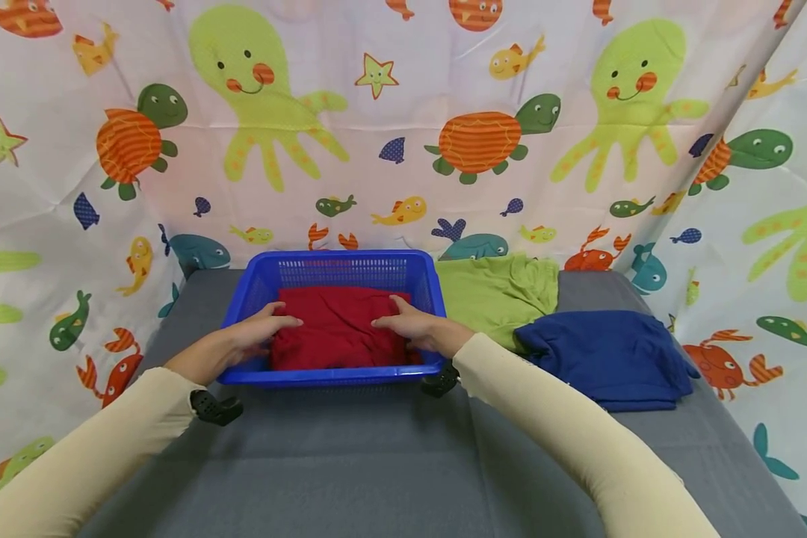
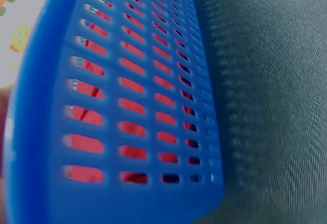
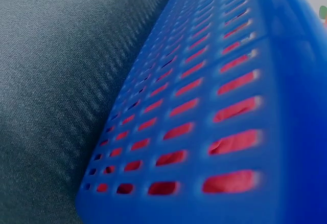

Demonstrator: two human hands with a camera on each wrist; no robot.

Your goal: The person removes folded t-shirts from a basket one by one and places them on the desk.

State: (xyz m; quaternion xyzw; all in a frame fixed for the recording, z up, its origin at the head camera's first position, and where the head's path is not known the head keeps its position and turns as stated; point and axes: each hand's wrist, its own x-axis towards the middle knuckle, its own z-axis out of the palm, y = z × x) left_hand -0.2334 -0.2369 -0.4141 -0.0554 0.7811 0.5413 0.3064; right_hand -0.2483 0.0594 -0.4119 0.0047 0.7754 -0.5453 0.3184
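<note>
A folded red cloth [image 1: 339, 325] lies in a blue plastic basket [image 1: 329, 378] with slotted walls. My left hand [image 1: 252, 333] reaches over the basket's left side, its thumb and a finger extended at the cloth's left edge. From the other side my right hand [image 1: 422, 327] comes in at the cloth's right edge, fingers loosely spread. The lower fingers of both hands are partly hidden. Each wrist view looks along the basket's slotted outer wall [image 2: 117, 196], with red cloth showing through the slots; the right wrist view shows the wall [image 3: 245, 203] close up.
Right of the basket lies a lime green cloth [image 1: 498, 295], with a folded dark blue cloth [image 1: 608, 362] overlapping it in front. Grey fabric [image 1: 350, 471] covers the table. Curtains printed with sea animals [image 1: 403, 90] stand behind and at both sides.
</note>
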